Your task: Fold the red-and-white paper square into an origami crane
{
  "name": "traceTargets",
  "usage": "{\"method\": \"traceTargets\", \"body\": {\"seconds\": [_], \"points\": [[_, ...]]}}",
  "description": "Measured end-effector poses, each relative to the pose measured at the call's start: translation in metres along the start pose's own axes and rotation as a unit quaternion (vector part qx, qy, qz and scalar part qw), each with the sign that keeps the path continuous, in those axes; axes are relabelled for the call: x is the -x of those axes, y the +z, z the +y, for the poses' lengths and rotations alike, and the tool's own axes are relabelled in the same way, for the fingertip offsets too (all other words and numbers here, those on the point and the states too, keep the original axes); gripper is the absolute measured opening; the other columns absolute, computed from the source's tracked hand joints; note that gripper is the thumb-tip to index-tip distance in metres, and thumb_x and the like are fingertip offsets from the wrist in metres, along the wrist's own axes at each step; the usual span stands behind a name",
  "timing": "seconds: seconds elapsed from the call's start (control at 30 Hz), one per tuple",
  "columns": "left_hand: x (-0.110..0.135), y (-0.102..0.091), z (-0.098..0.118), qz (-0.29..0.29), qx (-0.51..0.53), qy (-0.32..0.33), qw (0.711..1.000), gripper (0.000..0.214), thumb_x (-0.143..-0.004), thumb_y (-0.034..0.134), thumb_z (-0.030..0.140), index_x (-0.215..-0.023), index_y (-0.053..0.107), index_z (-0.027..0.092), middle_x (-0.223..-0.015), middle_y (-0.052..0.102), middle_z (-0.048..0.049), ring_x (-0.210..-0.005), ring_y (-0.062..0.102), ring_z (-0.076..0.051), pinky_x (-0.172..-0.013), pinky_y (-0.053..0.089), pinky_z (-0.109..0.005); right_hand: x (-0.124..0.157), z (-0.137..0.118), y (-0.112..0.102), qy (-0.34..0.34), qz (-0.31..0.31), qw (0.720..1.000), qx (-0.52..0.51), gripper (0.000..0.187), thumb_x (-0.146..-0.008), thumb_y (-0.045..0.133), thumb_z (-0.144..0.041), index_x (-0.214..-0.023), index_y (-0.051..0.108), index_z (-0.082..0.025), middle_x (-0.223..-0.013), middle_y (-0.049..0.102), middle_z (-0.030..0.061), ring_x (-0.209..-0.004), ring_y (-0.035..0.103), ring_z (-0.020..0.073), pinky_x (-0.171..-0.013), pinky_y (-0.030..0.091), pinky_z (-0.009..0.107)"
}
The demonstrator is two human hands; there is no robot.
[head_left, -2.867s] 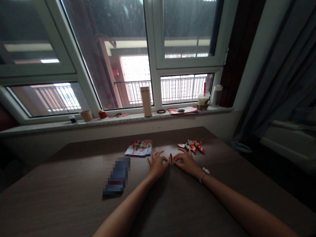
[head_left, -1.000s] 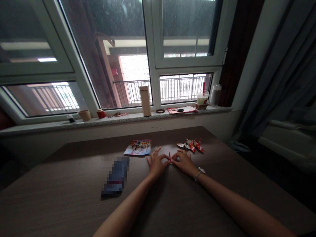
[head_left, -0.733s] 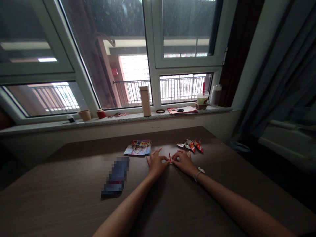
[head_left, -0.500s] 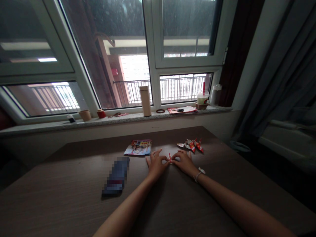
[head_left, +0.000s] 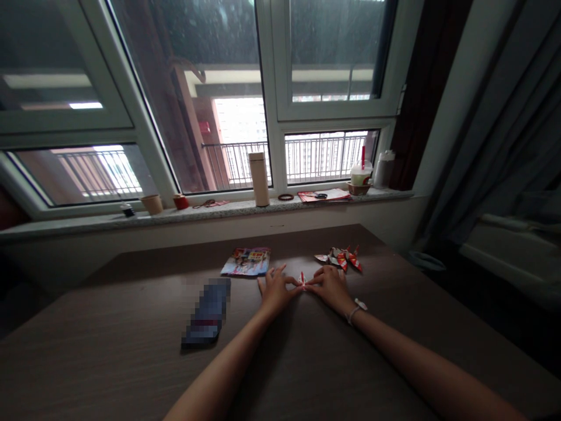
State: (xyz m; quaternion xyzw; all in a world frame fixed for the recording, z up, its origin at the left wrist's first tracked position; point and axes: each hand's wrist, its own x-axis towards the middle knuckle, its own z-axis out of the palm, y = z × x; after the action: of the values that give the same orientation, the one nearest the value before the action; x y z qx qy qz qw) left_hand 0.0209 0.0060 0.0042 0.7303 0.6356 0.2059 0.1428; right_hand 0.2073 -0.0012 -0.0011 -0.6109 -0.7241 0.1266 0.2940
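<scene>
Between my two hands is a small red and white folded paper piece (head_left: 302, 280), with a pointed tip standing up. My left hand (head_left: 277, 289) pinches its left side between thumb and forefinger, the other fingers raised. From the right, my right hand (head_left: 328, 286) pinches the opposite side, and a bracelet circles that wrist. Just beyond my right hand lies a cluster of several red and white folded paper cranes (head_left: 342, 257). A colourful printed packet (head_left: 246, 261) lies flat beyond my left hand.
A blurred-out dark blue object (head_left: 207, 314) lies on the brown table (head_left: 109, 339) left of my left forearm. Along the windowsill stand a paper cup (head_left: 151, 204), a beige flask (head_left: 259, 180), papers with scissors (head_left: 326, 195) and a drink cup with a red straw (head_left: 360, 173).
Both hands stay on the folded paper with only small finger shifts. The right fingers have drawn in slightly, and more of the paper's white sides shows.
</scene>
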Motion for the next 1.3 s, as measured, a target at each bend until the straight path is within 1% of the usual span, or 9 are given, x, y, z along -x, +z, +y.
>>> {"method": "traceTargets", "body": {"seconds": [0.23,0.37,0.47,0.57,0.7,0.9,1.13,1.3], "points": [[0.001,-0.0016,-0.0006,0.002,-0.017,0.006,1.0,0.027,-0.078,0.067,0.057,-0.099,0.075,0.042,-0.156,0.036,0.0018,-0.145,0.023,-0.036,-0.11,0.009,-0.073,0.0009,-0.0004,-0.0021,-0.005,-0.004,1.0,0.01,0.023,-0.087,0.059,-0.051,-0.092,0.078,-0.04,-0.111,0.065,0.003,-0.116,0.047,0.0271,-0.1,0.029,0.043],[0.0021,-0.0047,0.0012,-0.005,-0.028,-0.001,1.0,0.031,-0.078,0.066,0.059,-0.102,0.074,0.043,-0.157,0.035,0.0021,-0.145,0.022,-0.036,-0.111,0.009,-0.071,0.0,0.0008,-0.0016,-0.007,-0.006,1.0,0.01,0.024,-0.086,0.06,-0.052,-0.097,0.077,-0.039,-0.112,0.064,0.0039,-0.113,0.048,0.0263,-0.099,0.032,0.041],[0.0027,-0.0057,0.0019,-0.009,-0.031,-0.005,0.999,0.034,-0.077,0.064,0.062,-0.104,0.073,0.044,-0.157,0.034,0.0019,-0.145,0.022,-0.037,-0.112,0.009,-0.07,-0.0009,0.0029,-0.0012,-0.013,-0.012,1.0,0.019,0.027,-0.082,0.064,-0.053,-0.103,0.075,-0.039,-0.114,0.063,0.005,-0.114,0.047,0.027,-0.099,0.034,0.04],[0.0029,-0.0053,0.0018,-0.008,-0.031,-0.004,0.999,0.036,-0.077,0.064,0.063,-0.106,0.073,0.044,-0.158,0.033,0.0008,-0.146,0.021,-0.036,-0.112,0.007,-0.07,-0.0017,0.0044,-0.0013,-0.014,-0.024,0.999,0.029,0.03,-0.08,0.067,-0.053,-0.105,0.075,-0.038,-0.116,0.062,0.0059,-0.114,0.046,0.0281,-0.1,0.033,0.041],[0.0023,-0.0052,0.0009,-0.008,-0.034,-0.003,0.999,0.036,-0.077,0.063,0.063,-0.108,0.072,0.045,-0.158,0.032,0.001,-0.146,0.021,-0.037,-0.112,0.005,-0.07,-0.0014,0.0042,-0.002,-0.011,-0.022,0.999,0.029,0.03,-0.08,0.066,-0.053,-0.106,0.074,-0.04,-0.118,0.06,0.0057,-0.116,0.046,0.0285,-0.101,0.032,0.042],[0.0017,-0.0073,0.0006,-0.016,-0.044,-0.001,0.999,0.038,-0.077,0.061,0.066,-0.11,0.069,0.048,-0.159,0.031,0.0003,-0.146,0.02,-0.038,-0.11,0.006,-0.073,-0.0001,0.0027,-0.004,-0.009,-0.027,0.999,0.027,0.032,-0.08,0.066,-0.053,-0.108,0.073,-0.039,-0.119,0.058,0.0063,-0.115,0.046,0.0279,-0.102,0.032,0.041],[0.0008,-0.0077,0.0001,-0.025,-0.051,-0.001,0.998,0.042,-0.077,0.059,0.068,-0.112,0.069,0.047,-0.159,0.03,0.0,-0.146,0.019,-0.038,-0.109,0.006,-0.073,-0.0001,0.0042,-0.0014,-0.009,-0.019,0.999,0.037,0.032,-0.081,0.065,-0.054,-0.109,0.072,-0.042,-0.124,0.055,0.0053,-0.118,0.044,0.0286,-0.103,0.032,0.043],[-0.0004,-0.0062,-0.001,-0.03,-0.069,-0.001,0.997,0.045,-0.078,0.055,0.072,-0.114,0.067,0.048,-0.16,0.029,0.0018,-0.146,0.02,-0.038,-0.11,0.008,-0.073,-0.001,0.0003,-0.0034,0.001,-0.046,0.997,0.059,0.036,-0.083,0.061,-0.057,-0.115,0.068,-0.044,-0.128,0.052,0.0043,-0.122,0.042,0.0287,-0.106,0.028,0.044]]}}
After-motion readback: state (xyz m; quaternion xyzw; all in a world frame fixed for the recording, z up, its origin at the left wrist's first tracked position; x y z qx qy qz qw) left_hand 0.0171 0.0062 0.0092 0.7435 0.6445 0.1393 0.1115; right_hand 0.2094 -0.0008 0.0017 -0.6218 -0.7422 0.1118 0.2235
